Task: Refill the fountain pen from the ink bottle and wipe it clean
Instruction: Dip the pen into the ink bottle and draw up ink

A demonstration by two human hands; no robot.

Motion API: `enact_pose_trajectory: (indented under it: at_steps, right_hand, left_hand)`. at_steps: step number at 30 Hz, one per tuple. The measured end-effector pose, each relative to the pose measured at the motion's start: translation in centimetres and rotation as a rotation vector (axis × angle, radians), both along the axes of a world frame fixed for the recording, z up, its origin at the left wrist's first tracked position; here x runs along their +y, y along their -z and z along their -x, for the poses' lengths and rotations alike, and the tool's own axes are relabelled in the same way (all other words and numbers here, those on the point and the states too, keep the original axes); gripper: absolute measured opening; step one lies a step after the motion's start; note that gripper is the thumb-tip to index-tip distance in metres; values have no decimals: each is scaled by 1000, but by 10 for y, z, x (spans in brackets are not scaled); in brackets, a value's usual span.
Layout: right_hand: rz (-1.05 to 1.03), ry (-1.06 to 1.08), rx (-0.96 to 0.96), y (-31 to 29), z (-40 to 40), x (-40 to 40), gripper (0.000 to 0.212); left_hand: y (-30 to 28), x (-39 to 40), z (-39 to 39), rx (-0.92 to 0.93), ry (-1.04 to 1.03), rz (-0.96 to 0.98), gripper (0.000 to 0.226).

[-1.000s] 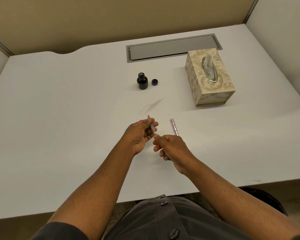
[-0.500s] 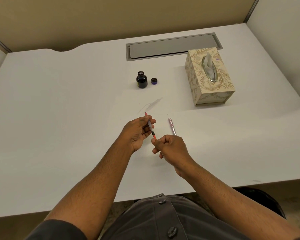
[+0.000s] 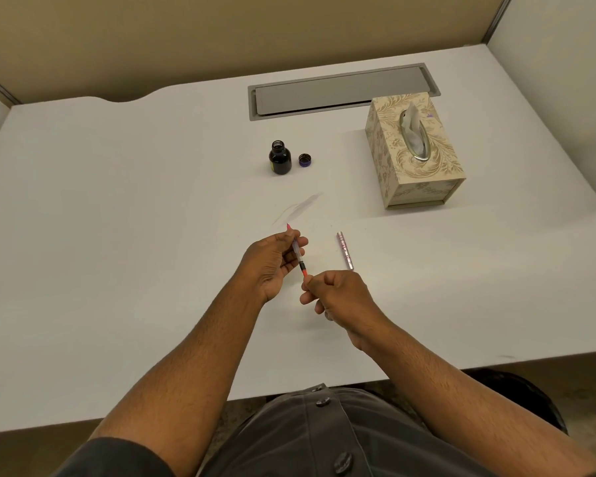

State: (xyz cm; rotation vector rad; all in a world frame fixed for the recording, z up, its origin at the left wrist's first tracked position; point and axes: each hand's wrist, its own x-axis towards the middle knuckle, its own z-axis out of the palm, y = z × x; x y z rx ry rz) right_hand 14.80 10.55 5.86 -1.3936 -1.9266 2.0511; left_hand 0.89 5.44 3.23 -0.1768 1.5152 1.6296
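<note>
My left hand [image 3: 270,266] grips the fountain pen [image 3: 298,253] by its front part, with the pink nib pointing away from me. The pen's clear ink tube with a black and red end is bare. My right hand [image 3: 341,294] pinches that red end with thumb and forefinger; its other fingers are curled, and a small grey bit shows under them. A pink metallic pen sleeve [image 3: 344,251] lies on the table just right of my hands. The dark ink bottle [image 3: 279,159] stands open farther back, its cap [image 3: 305,160] beside it.
A patterned tissue box [image 3: 413,156] with a tissue sticking out stands at the back right. A faint grey smear [image 3: 300,208] marks the white table [image 3: 117,235] between bottle and hands. A metal cable flap [image 3: 341,92] is set into the far edge.
My hands have drawn slightly apart along the pen, so the clear tube and its red end now show between them. Nothing else on the table has moved.
</note>
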Motion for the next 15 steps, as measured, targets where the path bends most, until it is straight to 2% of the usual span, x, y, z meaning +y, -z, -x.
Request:
enact_pose_trajectory:
  at_steps: [8,15]
  right_hand:
    - [-37,16,-27,3,0,-1,26]
    - [125,-25,-17,0,1,0,31]
  left_hand:
    - [-1,-1,-3,0,7,-3,11]
    - [-1,0,-1,-8,3,2,11]
